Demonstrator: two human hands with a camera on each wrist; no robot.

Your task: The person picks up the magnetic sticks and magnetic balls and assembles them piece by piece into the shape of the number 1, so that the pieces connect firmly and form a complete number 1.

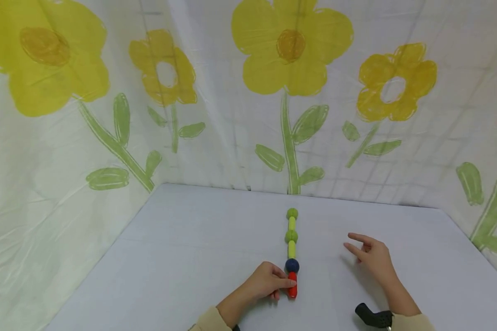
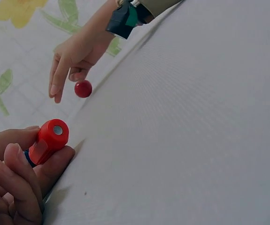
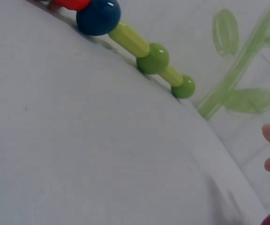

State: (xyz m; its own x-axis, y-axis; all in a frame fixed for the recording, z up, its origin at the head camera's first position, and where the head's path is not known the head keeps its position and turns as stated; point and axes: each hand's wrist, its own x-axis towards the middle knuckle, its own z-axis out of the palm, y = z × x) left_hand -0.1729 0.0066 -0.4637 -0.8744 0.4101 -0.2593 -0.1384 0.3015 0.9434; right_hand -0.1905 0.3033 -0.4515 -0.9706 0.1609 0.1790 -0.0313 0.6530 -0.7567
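A straight chain of toy building rods and balls lies on the table in the head view. It has green balls [image 1: 291,236], yellow-green rods [image 1: 291,249], a dark blue ball [image 1: 291,265] and a red rod [image 1: 292,290] at the near end. My left hand [image 1: 267,281] pinches this red rod between thumb and fingers. A silver disc shows in the rod's free end in the left wrist view. To the right, my right hand [image 1: 374,259] is raised, thumb and index finger apart. Beneath its curled fingers is a red ball [image 2: 83,89], hidden in the head view.
The white table [image 1: 190,230] ends at a hanging cloth [image 1: 215,138] painted with yellow flowers. A black wrist device [image 1: 372,316] sits by the right sleeve.
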